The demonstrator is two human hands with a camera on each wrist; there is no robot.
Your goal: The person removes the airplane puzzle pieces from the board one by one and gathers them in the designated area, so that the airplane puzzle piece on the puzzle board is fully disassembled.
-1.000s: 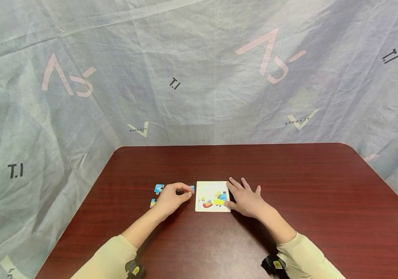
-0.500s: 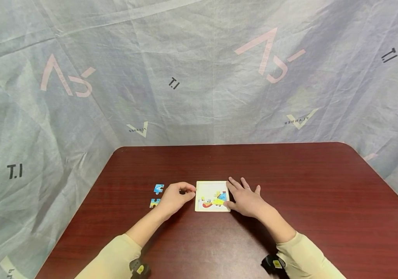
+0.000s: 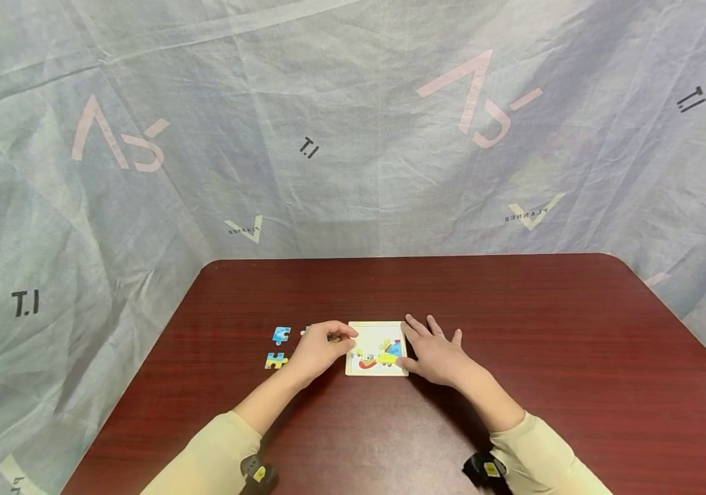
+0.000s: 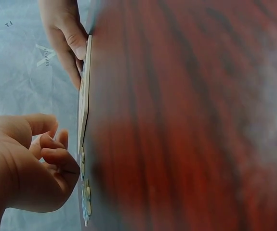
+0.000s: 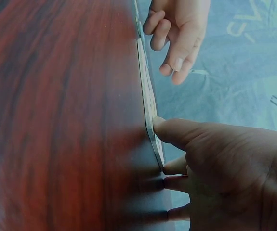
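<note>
My left hand (image 3: pixel 322 354) hovers at the left rim of a square puzzle frame (image 3: pixel 378 373), thumb and index finger bent toward each other. No piece shows between those fingertips (image 5: pixel 178 65). Inside the frame, assembled pieces (image 3: pixel 392 350) form a colourful picture along the lower and right parts; the rest is pale. My right hand (image 3: pixel 442 357) lies spread at the frame's right side, its thumb on the rim and the other fingers fanned out on the table. Below the left hand, a partly hidden piece (image 4: pixel 83 163) lies close to the frame.
Two loose jigsaw pieces, a blue one (image 3: pixel 281 335) and a blue-and-yellow one (image 3: pixel 276 361), lie left of the left hand. All of this is on a dark red wooden table (image 3: pixel 513 295) with a grey printed cloth (image 3: pixel 377 137) hanging behind it.
My left hand has shifted right, from over the loose pieces to the frame's left rim, uncovering more of the blue-and-yellow piece. My right hand stays where it was.
</note>
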